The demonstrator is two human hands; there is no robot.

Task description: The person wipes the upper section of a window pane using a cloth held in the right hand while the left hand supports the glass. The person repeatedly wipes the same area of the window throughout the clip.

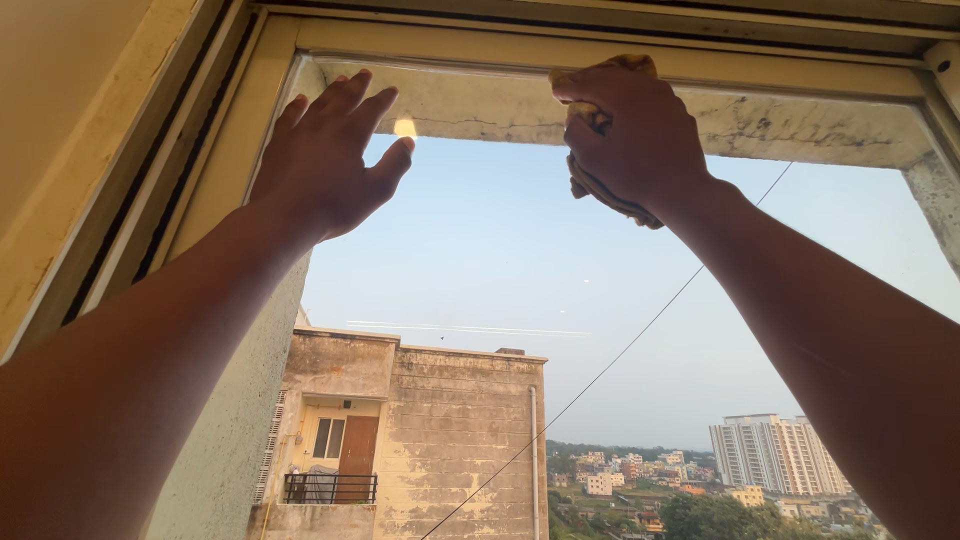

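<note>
While the right hand (635,135) is up at the top edge of the window glass (520,290), its grip is bunched tight around a yellowish cloth (600,120), fingers curled over it and pressing it flat against the pane right where the glass meets the upper frame (620,62). You can see wads of the cloth poking out above the knuckles and below the heel of the hand, so it's crumpled into a pad rather than spread out, which makes sense for rubbing a narrow strip along an edge. The left hand (325,160) holds nothing; its grip is spread, fingers fanned and palm laid against the glass near the top left corner, just beside the side frame (215,170). My read is that it's there as a brace to steady the reach, since both arms are stretched well overhead. No containers anywhere in view, no bucket or spray bottle, so I can't tell if the cloth is wet or dry. Through the pane there's a weathered concrete building (420,440) with a small balcony, a thin wire (600,375) running diagonally across the sky, and tower blocks (775,455) far off toward the lower right.
</note>
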